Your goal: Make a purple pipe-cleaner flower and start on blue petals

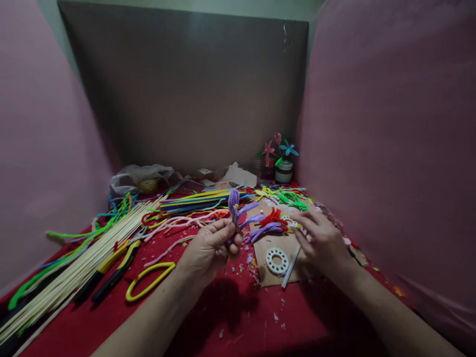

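My left hand point(217, 238) is closed around the lower end of a purple pipe-cleaner flower point(234, 201), its looped petals pointing up and right. A small yellowish tip shows in its middle. To the right, my right hand point(322, 238) reaches over a wooden board point(262, 270) with its fingers stretched out and somewhat apart. Its fingertips are close to a small yellow-and-white piece point(293, 224), and whether they touch it I cannot tell. Beside them lie red pipe-cleaner pieces point(272, 217) and purple petals point(266, 229). A white ring with holes point(277, 261) and a translucent glue stick point(291, 267) lie nearer me.
On the red cloth point(260, 322), black-and-yellow pliers point(117, 270), a yellow loop point(148, 281) and long thin sticks point(85, 263) lie left. Pink pipe cleaners point(178, 222) and green pieces point(292, 200) lie farther back. A potted flower arrangement point(283, 171) stands behind, near the pink right wall point(390, 148).
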### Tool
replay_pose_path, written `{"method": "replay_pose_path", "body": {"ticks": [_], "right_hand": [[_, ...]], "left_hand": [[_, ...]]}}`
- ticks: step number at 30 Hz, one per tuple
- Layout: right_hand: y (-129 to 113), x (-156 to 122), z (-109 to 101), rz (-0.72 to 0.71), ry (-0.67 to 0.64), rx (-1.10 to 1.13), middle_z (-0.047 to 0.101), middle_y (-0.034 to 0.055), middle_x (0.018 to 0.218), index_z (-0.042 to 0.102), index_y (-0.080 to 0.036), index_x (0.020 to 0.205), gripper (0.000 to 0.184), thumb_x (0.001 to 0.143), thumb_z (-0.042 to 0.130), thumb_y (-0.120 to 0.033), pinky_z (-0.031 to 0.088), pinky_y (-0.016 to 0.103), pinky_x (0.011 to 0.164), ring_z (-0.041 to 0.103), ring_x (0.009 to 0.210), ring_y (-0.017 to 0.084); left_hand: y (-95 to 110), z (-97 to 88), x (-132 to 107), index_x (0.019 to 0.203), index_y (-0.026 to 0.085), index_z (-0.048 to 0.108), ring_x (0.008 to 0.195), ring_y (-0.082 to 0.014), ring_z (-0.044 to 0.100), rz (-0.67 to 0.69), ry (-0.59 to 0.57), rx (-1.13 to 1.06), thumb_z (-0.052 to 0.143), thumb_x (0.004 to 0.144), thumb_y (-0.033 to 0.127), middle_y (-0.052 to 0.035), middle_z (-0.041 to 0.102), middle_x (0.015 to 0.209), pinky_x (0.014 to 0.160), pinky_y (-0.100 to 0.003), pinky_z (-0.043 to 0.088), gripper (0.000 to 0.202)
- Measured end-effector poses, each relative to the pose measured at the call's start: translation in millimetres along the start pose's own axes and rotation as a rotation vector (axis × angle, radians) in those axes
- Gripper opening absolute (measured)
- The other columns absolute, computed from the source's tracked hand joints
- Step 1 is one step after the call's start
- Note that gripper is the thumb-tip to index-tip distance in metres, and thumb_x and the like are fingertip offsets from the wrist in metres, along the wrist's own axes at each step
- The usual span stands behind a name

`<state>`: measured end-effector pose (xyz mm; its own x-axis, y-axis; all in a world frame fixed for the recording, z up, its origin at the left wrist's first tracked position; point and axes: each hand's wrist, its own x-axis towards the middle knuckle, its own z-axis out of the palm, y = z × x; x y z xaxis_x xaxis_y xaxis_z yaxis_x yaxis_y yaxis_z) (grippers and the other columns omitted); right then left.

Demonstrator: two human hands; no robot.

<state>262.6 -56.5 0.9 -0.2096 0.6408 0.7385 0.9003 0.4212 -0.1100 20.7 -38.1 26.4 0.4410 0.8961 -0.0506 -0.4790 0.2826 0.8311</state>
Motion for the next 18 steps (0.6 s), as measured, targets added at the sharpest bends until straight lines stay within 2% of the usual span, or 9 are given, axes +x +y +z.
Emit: {"method": "replay_pose_path", "body": {"ticks": [3, 5, 8, 13, 18], "right_hand": [[38, -14, -13, 0.248, -0.231, -0.330, 0.058, 0.0147, 0.094, 0.060, -0.012, 0.104, 0.027, 0.083, 0.048, -0.024, 0.043, 0.038, 0.073, 0.054, 0.088, 0.027], [53, -21, -16, 0.360, -0.372, -0.484, 0.059, 0.0173, 0.092, 0.059, -0.009, 0.106, 0.031, 0.082, 0.047, -0.026, 0.042, 0.038, 0.068, 0.054, 0.083, 0.029], [61, -27, -14, 0.435, -0.512, -0.509, 0.059, 0.0181, 0.093, 0.057, -0.007, 0.105, 0.030, 0.081, 0.045, -0.021, 0.039, 0.036, 0.066, 0.055, 0.082, 0.028], [61, -27, -6, 0.517, -0.566, -0.443, 0.054, 0.0173, 0.098, 0.054, -0.008, 0.112, 0.035, 0.080, 0.040, -0.016, 0.038, 0.033, 0.065, 0.054, 0.090, 0.028], [69, -27, -1, 0.479, -0.561, -0.376, 0.053, 0.0152, 0.094, 0.055, -0.008, 0.105, 0.032, 0.076, 0.043, -0.014, 0.037, 0.031, 0.066, 0.053, 0.085, 0.024]], "left_hand": [[0, 0.6, 0, 0.073, 0.011, 0.057, 0.045, -0.0039, 0.049, 0.010, 0.001, -0.001, 0.070, 0.070, 0.021, -0.0015, 0.058, 0.057, 0.043, -0.012, 0.038, 0.017], [0, 1.0, 0, 0.072, 0.010, 0.058, 0.044, -0.0033, 0.049, 0.007, 0.002, 0.009, 0.070, 0.070, 0.021, -0.0016, 0.058, 0.057, 0.043, -0.012, 0.038, 0.017], [0, 0.0, 1, 0.073, 0.010, 0.058, 0.043, -0.0035, 0.048, 0.001, 0.018, 0.026, 0.070, 0.069, 0.021, -0.0017, 0.058, 0.056, 0.042, -0.012, 0.037, 0.017], [0, -4.9, 4, 0.073, 0.011, 0.057, 0.045, -0.0038, 0.048, 0.019, 0.025, 0.048, 0.069, 0.071, 0.022, -0.0016, 0.058, 0.058, 0.043, -0.012, 0.038, 0.016], [0, -6.7, 5, 0.075, 0.011, 0.058, 0.045, -0.0036, 0.049, 0.008, 0.033, 0.038, 0.070, 0.070, 0.022, -0.0017, 0.058, 0.059, 0.043, -0.012, 0.038, 0.017]]}}
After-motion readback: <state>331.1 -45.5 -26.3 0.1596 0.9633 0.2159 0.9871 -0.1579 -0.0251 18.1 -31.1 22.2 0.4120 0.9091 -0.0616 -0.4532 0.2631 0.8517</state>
